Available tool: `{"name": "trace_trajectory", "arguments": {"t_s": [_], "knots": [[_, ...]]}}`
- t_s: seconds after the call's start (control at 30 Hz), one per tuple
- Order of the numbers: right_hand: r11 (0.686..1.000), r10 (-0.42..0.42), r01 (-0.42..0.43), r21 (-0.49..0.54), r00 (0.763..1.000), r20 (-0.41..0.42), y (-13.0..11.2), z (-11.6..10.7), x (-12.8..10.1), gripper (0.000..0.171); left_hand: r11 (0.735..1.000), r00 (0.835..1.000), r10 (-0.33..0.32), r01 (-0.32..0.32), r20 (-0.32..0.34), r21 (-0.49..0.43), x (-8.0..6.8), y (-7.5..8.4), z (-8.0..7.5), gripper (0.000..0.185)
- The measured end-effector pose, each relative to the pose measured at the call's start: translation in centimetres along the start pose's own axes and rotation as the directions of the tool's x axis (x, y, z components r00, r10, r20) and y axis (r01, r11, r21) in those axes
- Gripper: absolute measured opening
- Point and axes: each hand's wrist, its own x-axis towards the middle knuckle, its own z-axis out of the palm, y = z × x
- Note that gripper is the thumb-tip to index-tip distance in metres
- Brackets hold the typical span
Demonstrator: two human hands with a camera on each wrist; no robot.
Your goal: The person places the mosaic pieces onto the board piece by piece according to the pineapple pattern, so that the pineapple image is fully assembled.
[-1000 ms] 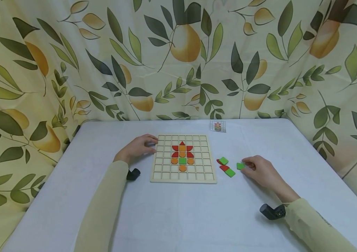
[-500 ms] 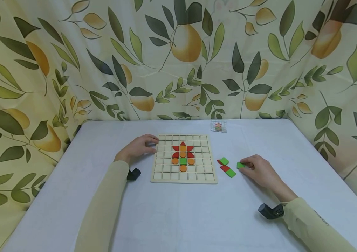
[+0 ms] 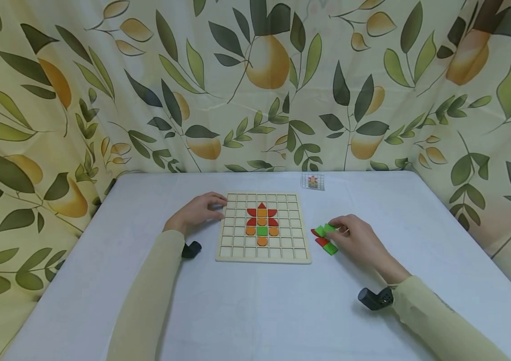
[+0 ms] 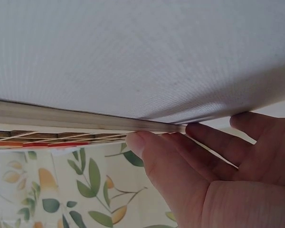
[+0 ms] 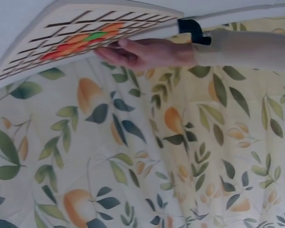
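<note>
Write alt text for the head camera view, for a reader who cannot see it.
A person's right hand pinches a green tile beside loose red and green tiles on a white table. The left hand rests against the left edge of a wooden grid board that holds a red, orange and green flower pattern.

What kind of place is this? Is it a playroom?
Probably a small tabletop set-up for a puzzle game, not clearly a playroom. A white table is walled in by leaf-and-pear printed curtains, and on it lies a wooden grid board with coloured pieces, beside loose tiles.
</note>
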Motion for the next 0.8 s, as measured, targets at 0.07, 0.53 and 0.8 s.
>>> {"name": "trace_trajectory", "arguments": {"t_s": [0.07,0.53,0.8], "knots": [[0.999,-0.031,0.032,0.019,0.999,-0.011,-0.9,0.4,0.3,0.028,1.000,1.000,0.008,-0.008,0.001,0.001,-0.1,0.0,0.0,0.041],[0.975,-0.175,0.165,0.146,0.983,0.061,-7.6,4.2,2.5,0.028,1.000,1.000,0.008,-0.008,-0.002,-0.015,-0.1,0.1,0.0,0.041],[0.962,-0.247,0.234,0.143,0.966,0.078,-9.8,6.6,3.1,0.028,1.000,1.000,0.009,-0.009,0.000,-0.016,-0.1,0.1,-0.1,0.042]]}}
